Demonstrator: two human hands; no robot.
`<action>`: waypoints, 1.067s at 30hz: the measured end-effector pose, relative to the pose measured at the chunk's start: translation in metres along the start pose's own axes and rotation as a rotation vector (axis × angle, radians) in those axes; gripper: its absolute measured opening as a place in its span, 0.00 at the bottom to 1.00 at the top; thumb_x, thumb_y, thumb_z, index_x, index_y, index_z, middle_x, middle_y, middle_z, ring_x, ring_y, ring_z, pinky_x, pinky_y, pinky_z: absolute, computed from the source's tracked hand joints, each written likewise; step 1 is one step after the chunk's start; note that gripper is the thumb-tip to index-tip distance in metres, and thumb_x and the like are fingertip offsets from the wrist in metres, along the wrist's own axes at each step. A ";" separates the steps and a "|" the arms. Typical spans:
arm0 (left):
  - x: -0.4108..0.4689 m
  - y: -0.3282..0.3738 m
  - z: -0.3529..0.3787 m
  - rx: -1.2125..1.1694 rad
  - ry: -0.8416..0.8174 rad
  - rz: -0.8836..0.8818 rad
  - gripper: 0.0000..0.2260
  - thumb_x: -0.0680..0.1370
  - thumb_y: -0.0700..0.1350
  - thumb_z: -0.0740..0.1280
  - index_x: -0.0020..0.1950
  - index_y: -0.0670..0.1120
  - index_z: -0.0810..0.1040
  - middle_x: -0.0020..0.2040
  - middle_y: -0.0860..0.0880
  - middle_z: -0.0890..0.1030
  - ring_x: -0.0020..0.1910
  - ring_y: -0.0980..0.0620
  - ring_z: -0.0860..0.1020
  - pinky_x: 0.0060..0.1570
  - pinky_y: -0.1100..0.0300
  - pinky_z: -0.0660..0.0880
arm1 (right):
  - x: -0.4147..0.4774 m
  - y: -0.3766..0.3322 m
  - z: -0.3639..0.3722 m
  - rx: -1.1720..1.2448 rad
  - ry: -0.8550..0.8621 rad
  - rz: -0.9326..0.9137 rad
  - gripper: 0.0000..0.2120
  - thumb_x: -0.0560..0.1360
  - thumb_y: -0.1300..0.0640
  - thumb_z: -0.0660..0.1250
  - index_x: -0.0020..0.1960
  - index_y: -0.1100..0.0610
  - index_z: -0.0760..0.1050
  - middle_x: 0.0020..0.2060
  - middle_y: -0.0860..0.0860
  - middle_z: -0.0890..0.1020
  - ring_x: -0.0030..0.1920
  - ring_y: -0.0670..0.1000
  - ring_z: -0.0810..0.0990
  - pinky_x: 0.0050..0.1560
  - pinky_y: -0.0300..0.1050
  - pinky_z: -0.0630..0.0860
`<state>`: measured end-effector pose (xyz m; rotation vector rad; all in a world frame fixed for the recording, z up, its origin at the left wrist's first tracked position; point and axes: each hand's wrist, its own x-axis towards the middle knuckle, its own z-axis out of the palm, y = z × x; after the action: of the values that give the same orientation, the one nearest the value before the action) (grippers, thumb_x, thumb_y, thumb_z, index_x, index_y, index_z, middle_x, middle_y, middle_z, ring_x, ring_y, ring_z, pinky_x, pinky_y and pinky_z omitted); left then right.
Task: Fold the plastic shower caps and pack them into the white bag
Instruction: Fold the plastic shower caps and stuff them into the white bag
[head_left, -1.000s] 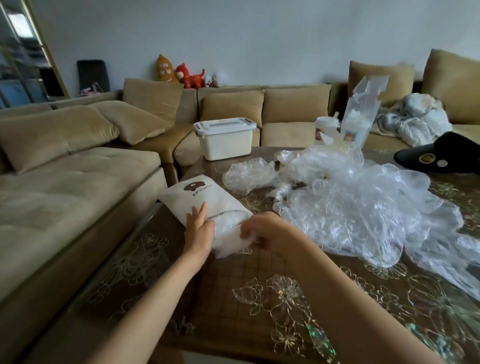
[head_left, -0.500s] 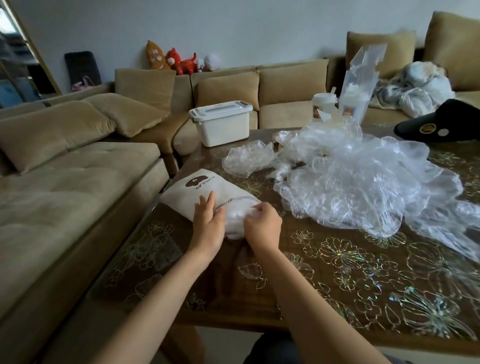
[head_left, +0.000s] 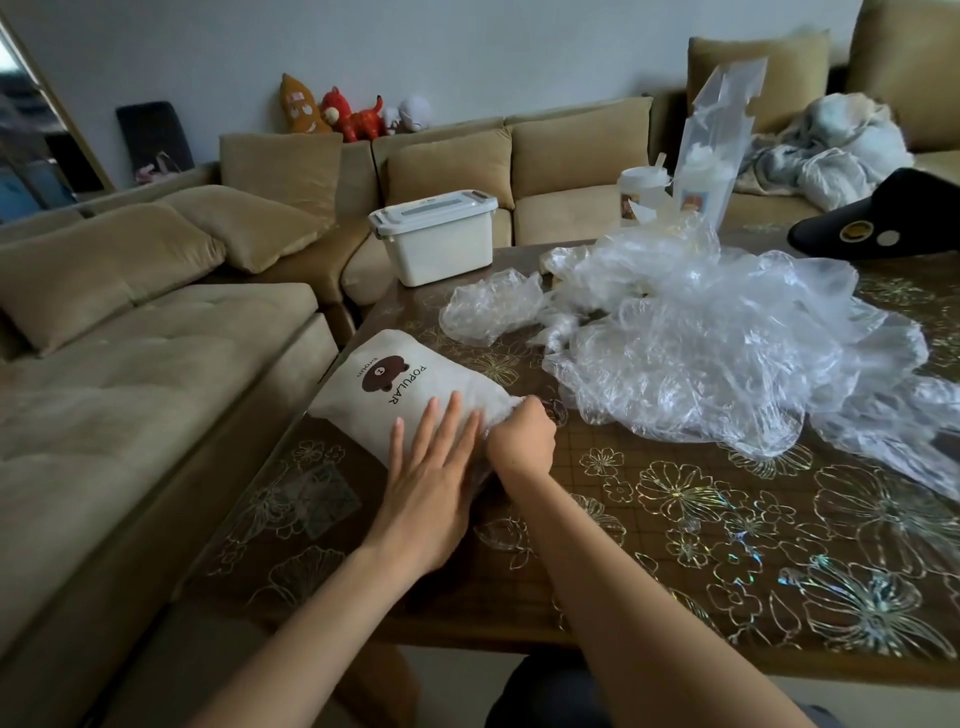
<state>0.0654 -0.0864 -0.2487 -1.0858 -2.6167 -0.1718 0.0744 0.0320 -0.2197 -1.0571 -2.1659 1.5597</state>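
Note:
The white bag (head_left: 395, 384) with a brown bear print and the word POPULAR lies flat on the table's left part. My left hand (head_left: 434, 467) presses flat on its near end, fingers straight. My right hand (head_left: 522, 441) is curled at the bag's opening, pushing a folded clear shower cap (head_left: 485, 434) inside; only a sliver of the cap shows between my hands. A big heap of clear plastic shower caps (head_left: 717, 343) covers the table's middle and right. One crumpled cap (head_left: 491, 312) lies apart, left of the heap.
The brown table (head_left: 727, 519) has a flowered glass top. A white lidded box (head_left: 436, 234) sits on the sofa beyond the far edge. Two drink cups (head_left: 641, 195) in a clear carrier and a black cap (head_left: 883, 218) stand at the back right. A beige sofa (head_left: 130, 364) runs along the left.
My hands moved closer together and the folded cap went from outside the bag's mouth to almost fully inside. My left hand now lies flat on top of the bag.

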 end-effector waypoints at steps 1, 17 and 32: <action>0.001 0.001 0.001 -0.015 -0.103 -0.029 0.28 0.77 0.56 0.42 0.74 0.50 0.36 0.76 0.51 0.37 0.73 0.53 0.32 0.72 0.44 0.36 | 0.005 -0.001 -0.004 0.064 -0.080 0.040 0.05 0.75 0.63 0.62 0.50 0.62 0.73 0.46 0.56 0.78 0.46 0.55 0.79 0.41 0.41 0.74; 0.048 -0.013 0.014 -0.070 -0.197 -0.210 0.21 0.83 0.48 0.48 0.77 0.51 0.52 0.78 0.52 0.43 0.75 0.54 0.37 0.71 0.42 0.34 | 0.006 0.040 -0.067 -0.278 0.115 -0.362 0.11 0.72 0.65 0.60 0.53 0.60 0.75 0.52 0.55 0.76 0.52 0.54 0.73 0.53 0.44 0.70; 0.034 0.097 0.033 -0.477 0.209 -0.221 0.14 0.80 0.43 0.60 0.63 0.41 0.75 0.72 0.44 0.67 0.72 0.47 0.63 0.71 0.53 0.60 | 0.027 0.075 -0.126 -0.630 0.389 -0.097 0.13 0.76 0.62 0.59 0.61 0.57 0.70 0.59 0.56 0.76 0.62 0.58 0.71 0.63 0.54 0.61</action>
<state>0.1032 0.0123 -0.2694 -0.8458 -2.5561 -0.9441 0.1605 0.1510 -0.2438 -1.2658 -2.4098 0.5525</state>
